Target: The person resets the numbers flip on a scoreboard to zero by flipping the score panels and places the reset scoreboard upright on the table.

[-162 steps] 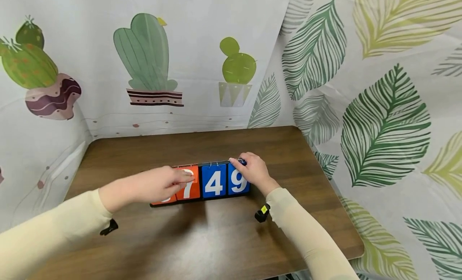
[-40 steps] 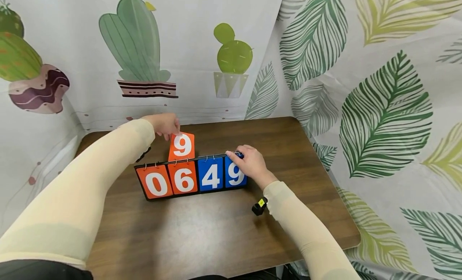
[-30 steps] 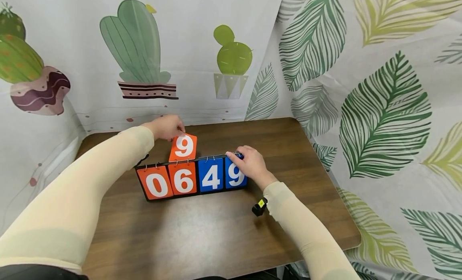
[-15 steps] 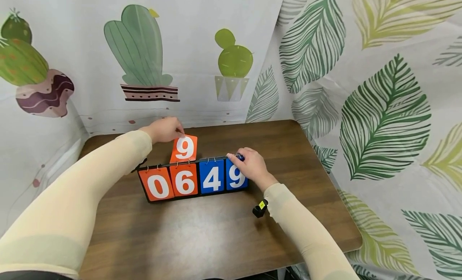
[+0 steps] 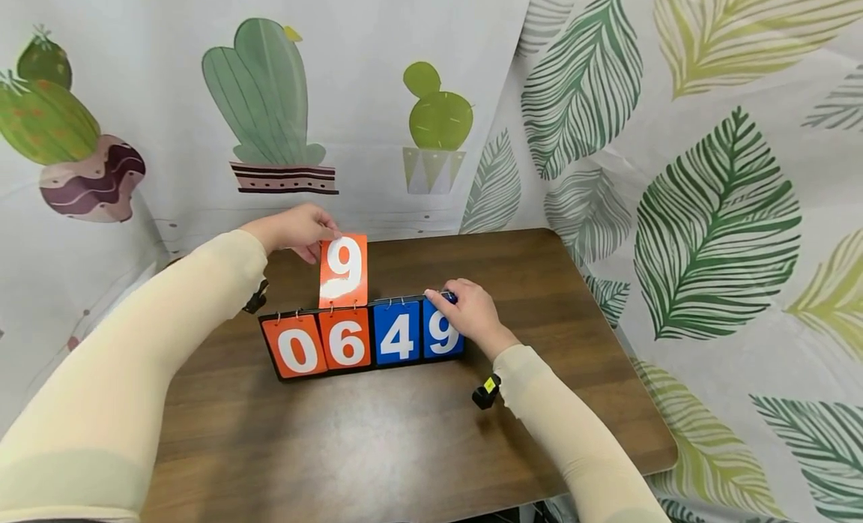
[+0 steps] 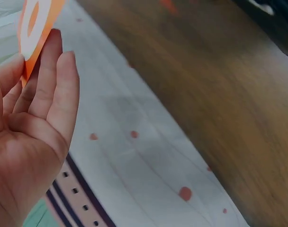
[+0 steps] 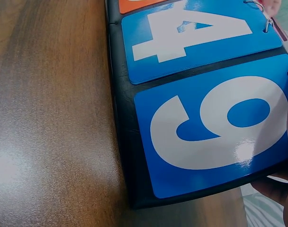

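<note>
A black flip scoreboard stands on the table, its front showing a red 0 card [image 5: 297, 347], a red 6 card [image 5: 346, 339], a blue 4 card [image 5: 397, 333] and a blue 9 card [image 5: 441, 336]. My left hand [image 5: 297, 229] pinches the upper left corner of a raised red 9 card [image 5: 344, 271], which stands up from the rings above the 6. In the left wrist view my left hand [image 6: 32, 127] has thumb and fingertips on that orange-red card [image 6: 36, 28]. My right hand [image 5: 474, 311] grips the board's top right corner; the right wrist view shows the blue 9 card [image 7: 220, 127] close up.
The brown wooden table [image 5: 377, 448] extends around the board. Behind it hangs a white cloth with printed cacti [image 5: 266, 96], and at the right a cloth with printed leaves [image 5: 721, 223]. Black wrist devices [image 5: 486, 392] are on both wrists.
Earlier a red 7 showed where the red 6 is now. Since half a second ago my left hand has raised the red 9 card more upright. My right hand keeps its grip on the corner.
</note>
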A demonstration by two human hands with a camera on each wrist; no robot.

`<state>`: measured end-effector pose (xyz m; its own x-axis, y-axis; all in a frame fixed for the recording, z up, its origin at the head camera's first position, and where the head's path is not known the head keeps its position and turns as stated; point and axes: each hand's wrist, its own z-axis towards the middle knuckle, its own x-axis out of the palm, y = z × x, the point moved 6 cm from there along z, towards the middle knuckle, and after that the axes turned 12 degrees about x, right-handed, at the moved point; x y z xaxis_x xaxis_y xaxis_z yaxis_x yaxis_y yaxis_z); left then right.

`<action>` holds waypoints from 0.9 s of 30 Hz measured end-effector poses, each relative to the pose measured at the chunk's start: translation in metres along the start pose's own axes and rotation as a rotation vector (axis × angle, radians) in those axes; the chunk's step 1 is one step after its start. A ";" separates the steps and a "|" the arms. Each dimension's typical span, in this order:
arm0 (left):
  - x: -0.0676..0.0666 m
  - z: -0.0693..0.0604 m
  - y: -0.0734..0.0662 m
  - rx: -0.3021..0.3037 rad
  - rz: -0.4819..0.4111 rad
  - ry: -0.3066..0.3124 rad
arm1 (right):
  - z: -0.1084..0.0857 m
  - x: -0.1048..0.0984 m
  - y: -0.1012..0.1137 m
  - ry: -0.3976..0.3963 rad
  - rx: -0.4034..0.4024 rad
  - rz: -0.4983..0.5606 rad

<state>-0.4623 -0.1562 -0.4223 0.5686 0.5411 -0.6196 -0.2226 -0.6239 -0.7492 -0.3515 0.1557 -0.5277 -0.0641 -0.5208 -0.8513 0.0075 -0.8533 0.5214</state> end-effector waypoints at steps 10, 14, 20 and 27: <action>-0.012 -0.035 -0.035 0.090 0.000 -0.003 | 0.000 0.002 0.000 0.003 0.007 -0.002; -0.008 -0.054 -0.052 0.163 0.037 -0.011 | 0.000 0.001 0.000 -0.010 0.001 -0.004; 0.005 -0.081 -0.071 0.278 0.146 -0.026 | 0.000 0.000 -0.001 -0.007 0.001 0.000; 0.032 -0.115 -0.077 0.350 0.269 -0.030 | -0.001 -0.001 0.001 0.000 -0.012 0.004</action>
<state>-0.3351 -0.1555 -0.3575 0.4320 0.4049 -0.8059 -0.6173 -0.5187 -0.5915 -0.3505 0.1549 -0.5263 -0.0641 -0.5243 -0.8491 0.0195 -0.8514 0.5242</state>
